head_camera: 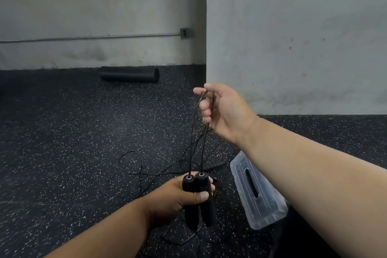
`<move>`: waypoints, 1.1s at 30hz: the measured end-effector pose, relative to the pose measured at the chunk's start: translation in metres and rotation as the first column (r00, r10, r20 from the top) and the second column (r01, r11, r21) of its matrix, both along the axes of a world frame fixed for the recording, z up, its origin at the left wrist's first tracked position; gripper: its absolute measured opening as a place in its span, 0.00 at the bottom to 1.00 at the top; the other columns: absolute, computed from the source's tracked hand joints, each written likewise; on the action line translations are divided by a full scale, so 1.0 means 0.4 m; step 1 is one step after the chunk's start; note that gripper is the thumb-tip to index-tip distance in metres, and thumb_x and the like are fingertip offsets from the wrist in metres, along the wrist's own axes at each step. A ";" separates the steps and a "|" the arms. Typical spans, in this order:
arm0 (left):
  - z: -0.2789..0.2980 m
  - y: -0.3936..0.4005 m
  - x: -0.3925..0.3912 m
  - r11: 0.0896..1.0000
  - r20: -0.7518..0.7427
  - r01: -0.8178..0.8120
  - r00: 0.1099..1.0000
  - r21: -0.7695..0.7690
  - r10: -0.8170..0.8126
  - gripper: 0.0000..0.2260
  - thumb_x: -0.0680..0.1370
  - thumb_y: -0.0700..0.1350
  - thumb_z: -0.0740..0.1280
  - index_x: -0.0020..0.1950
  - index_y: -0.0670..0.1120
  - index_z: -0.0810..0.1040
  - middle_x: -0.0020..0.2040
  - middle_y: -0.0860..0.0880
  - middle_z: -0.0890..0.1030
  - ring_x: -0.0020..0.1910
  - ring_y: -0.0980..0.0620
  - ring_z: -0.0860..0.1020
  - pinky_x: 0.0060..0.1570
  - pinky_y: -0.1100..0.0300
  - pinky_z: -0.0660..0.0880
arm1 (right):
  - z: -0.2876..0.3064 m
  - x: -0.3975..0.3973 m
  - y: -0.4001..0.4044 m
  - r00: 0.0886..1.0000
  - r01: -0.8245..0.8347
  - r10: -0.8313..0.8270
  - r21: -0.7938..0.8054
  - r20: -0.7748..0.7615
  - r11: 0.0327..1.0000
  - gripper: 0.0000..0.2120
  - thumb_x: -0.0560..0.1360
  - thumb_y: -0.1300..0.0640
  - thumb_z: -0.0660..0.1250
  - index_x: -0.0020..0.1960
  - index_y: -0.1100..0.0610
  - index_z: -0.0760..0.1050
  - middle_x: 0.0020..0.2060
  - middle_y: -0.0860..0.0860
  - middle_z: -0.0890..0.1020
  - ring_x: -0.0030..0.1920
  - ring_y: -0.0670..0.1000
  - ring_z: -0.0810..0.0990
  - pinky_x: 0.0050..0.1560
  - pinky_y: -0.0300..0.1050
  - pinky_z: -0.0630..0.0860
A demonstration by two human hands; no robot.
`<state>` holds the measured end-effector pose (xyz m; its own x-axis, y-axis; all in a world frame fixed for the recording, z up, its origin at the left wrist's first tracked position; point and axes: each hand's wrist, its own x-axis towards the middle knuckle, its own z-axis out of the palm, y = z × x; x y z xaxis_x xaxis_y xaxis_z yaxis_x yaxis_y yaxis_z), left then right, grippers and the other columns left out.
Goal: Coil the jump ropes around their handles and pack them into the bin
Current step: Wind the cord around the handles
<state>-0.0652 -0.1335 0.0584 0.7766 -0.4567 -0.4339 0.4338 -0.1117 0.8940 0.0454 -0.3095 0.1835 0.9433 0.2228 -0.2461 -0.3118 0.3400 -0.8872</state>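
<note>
My left hand (178, 192) grips two black jump rope handles (198, 197) side by side, their metal-ringed tops pointing up. Thin black rope (191, 153) runs from both handle tops up to my right hand (222, 111), which is raised above them and pinches the rope strands in curled fingers. More rope (132, 165) lies in loose loops on the floor beyond the handles. A clear plastic bin (256, 192) lies on the floor just right of the handles, partly hidden by my right forearm.
A ribbed black handle (211, 166) of another rope lies on the speckled black rubber floor behind my left hand. A black foam roller (129, 73) rests by the far wall. A grey wall corner (206, 48) juts out on the right.
</note>
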 end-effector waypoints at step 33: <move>0.156 0.151 0.048 0.562 0.282 -0.273 0.957 0.781 0.073 0.20 0.74 0.69 0.72 0.53 0.55 0.80 0.49 0.56 0.84 0.50 0.56 0.81 0.55 0.53 0.79 | -0.139 -0.048 -0.034 0.703 0.064 0.710 -0.998 0.033 -0.017 0.16 0.78 0.44 0.72 0.47 0.50 0.68 0.42 0.47 0.77 0.41 0.52 0.78 0.38 0.48 0.69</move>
